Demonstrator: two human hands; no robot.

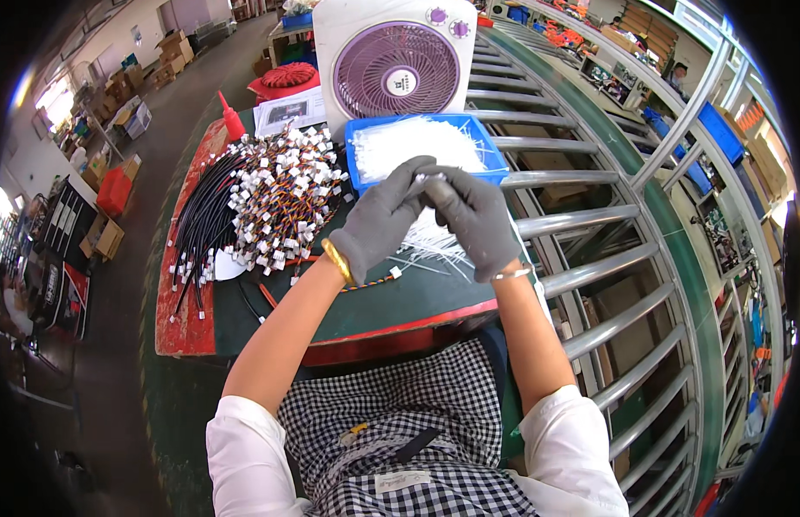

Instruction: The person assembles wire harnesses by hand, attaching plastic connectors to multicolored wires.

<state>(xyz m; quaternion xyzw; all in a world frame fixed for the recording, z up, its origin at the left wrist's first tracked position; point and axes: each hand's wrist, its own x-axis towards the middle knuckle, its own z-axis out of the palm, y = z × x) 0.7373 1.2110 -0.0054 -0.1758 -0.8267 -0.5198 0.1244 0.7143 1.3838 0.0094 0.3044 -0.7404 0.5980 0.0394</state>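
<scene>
Both my hands wear grey gloves and meet over the table, just in front of a blue tray piled with thin white cable ties. My left hand has its fingers bent and drawn together against those of the right. Fingers curled, my right hand pinches at the same spot. A small whitish bit shows between the fingertips, too small to name. Under the hands lie more loose white strips. A twisted coloured wire with a white connector rests on the green tabletop below my left wrist.
A big heap of wire harnesses with white connectors and black cables covers the table's left side. Behind stand a white box fan with purple grille and a red pointed bottle. A metal roller conveyor runs along the right.
</scene>
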